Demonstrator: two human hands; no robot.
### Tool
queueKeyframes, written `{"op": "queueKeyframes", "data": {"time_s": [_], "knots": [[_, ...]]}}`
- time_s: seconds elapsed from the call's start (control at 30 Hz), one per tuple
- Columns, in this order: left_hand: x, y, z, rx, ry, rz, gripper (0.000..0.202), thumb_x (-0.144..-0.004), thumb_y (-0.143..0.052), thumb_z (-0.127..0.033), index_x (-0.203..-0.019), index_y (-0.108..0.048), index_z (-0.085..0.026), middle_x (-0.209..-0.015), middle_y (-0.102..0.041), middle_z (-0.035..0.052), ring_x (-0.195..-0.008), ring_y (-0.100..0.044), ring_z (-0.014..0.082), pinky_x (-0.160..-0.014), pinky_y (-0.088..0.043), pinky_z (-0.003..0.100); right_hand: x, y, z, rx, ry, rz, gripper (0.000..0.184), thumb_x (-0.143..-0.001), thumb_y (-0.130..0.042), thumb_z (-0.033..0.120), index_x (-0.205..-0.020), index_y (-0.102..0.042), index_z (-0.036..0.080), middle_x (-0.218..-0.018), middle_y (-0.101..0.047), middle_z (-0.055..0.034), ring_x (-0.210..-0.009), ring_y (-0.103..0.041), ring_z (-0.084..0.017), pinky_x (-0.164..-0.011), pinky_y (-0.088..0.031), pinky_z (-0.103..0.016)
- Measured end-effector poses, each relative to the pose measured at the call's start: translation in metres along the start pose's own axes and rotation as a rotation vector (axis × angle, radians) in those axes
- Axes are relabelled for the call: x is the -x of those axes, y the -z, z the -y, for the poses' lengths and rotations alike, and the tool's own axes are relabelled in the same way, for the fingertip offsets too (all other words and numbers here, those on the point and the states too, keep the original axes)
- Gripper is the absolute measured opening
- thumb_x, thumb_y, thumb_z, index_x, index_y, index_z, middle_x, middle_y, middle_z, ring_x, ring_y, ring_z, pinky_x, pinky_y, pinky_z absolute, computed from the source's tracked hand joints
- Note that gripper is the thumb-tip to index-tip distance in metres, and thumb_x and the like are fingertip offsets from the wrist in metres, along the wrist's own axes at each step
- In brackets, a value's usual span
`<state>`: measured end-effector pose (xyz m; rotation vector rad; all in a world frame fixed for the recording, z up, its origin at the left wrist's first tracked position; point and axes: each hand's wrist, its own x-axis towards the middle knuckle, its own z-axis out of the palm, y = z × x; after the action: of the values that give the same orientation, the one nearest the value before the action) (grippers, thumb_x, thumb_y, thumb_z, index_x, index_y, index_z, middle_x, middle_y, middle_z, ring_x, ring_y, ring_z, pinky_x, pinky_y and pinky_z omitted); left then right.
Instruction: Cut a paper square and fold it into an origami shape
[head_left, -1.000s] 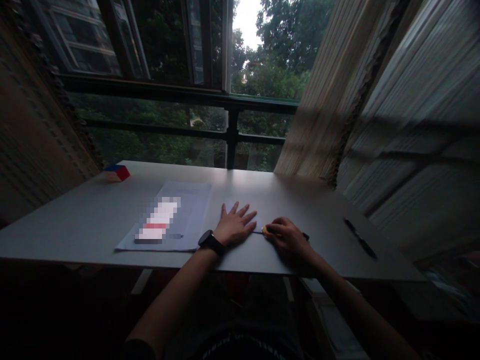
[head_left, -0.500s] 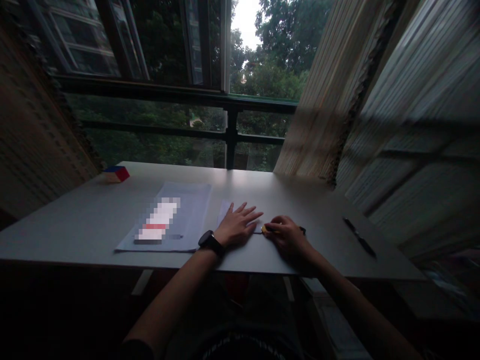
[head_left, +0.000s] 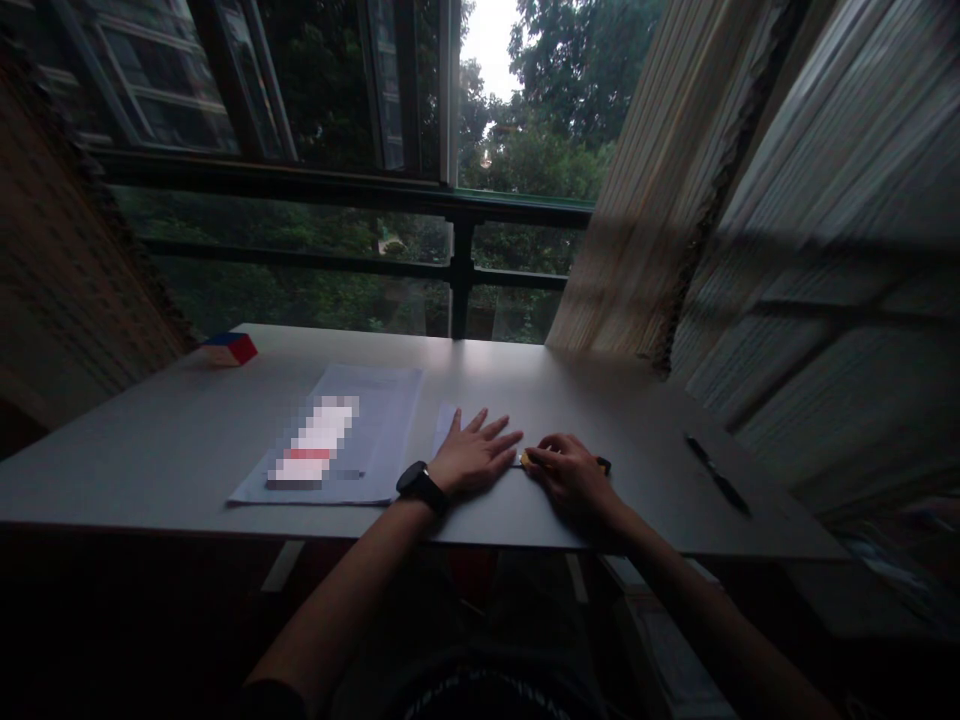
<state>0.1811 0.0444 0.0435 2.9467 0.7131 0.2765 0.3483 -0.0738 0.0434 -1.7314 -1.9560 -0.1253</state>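
My left hand (head_left: 478,455), with a dark watch on its wrist, lies flat with its fingers spread. It presses on a small sheet of white paper (head_left: 445,420), most of which the hand covers. Just to its right, my right hand (head_left: 574,475) is closed around a yellow-and-black utility knife (head_left: 527,458). The knife lies low, close to the tabletop. Its yellow front points at my left fingers and a thin strip, apparently the blade, shows there. The black rear end sticks out on the right, while my fingers hide the middle.
Larger white sheets (head_left: 382,420), partly pixelated, lie on the white table (head_left: 150,460) at left. A colored cube (head_left: 234,349) sits near the far left corner. A black pen (head_left: 716,474) rests at right. Curtains (head_left: 630,200) and a window stand behind the table.
Both hands have barely moved; the left fingers have shifted slightly left. The right hand keeps its hold on the utility knife. The view has shifted a little.
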Motion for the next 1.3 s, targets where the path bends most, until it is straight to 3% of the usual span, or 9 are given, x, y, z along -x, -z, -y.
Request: {"op": "queueKeyframes", "data": {"time_s": [0.63, 1.3], "knots": [[0.000, 0.002, -0.001, 0.040, 0.036, 0.052, 0.047, -0.087, -0.015, -0.053, -0.132, -0.026, -0.044, -0.145, -0.020, -0.0055, -0.133, -0.008, 0.0305, -0.094, 0.003, 0.068, 0.003, 0.002, 0.003, 0.007, 0.008, 0.043, 0.021, -0.083, -0.050, 0.031, -0.094, -0.066, 0.023, -0.084, -0.055, -0.0078, -0.080, -0.049, -0.019, -0.071, -0.040, -0.030], [0.000, 0.001, 0.000, 0.032, 0.046, 0.043, 0.046, -0.087, -0.016, -0.053, -0.131, -0.026, -0.045, -0.144, -0.022, -0.0072, -0.133, -0.008, 0.0301, -0.097, 0.001, 0.065, 0.008, -0.001, 0.010, 0.035, -0.027, 0.031, 0.021, -0.083, -0.049, 0.032, -0.095, -0.065, 0.023, -0.086, -0.055, -0.0079, -0.082, -0.048, -0.019, -0.072, -0.040, -0.032]]}}
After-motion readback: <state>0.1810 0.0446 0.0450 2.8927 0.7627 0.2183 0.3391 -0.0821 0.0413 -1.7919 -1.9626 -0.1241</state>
